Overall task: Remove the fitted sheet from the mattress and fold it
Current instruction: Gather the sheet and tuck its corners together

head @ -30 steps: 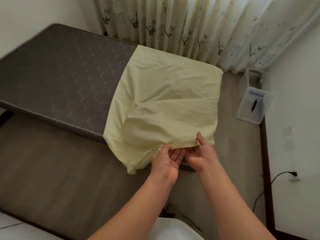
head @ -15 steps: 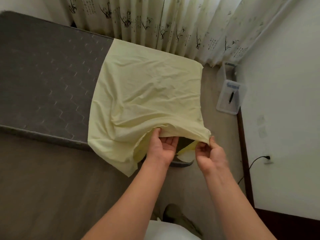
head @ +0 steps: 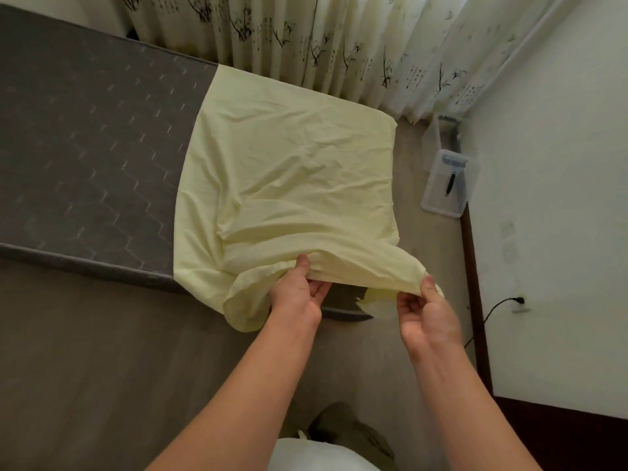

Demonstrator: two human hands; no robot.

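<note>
Both my left hand (head: 299, 294) and right hand (head: 424, 311) pinch the pale yellow fitted sheet (head: 289, 185) at its near edge, raised off the grey mattress (head: 85, 147).

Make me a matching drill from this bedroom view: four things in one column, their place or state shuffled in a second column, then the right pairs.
Things
1. fitted sheet
2. mattress
3. clear plastic box
4. curtain

Places or states
A. on the floor by the right wall
B. hanging behind the bed's far edge
C. bare and dark grey on its left part
D. pale yellow, near edge lifted by the left hand and right hand

Pairs: 1-D, 2-C, 3-A, 4-B
</note>
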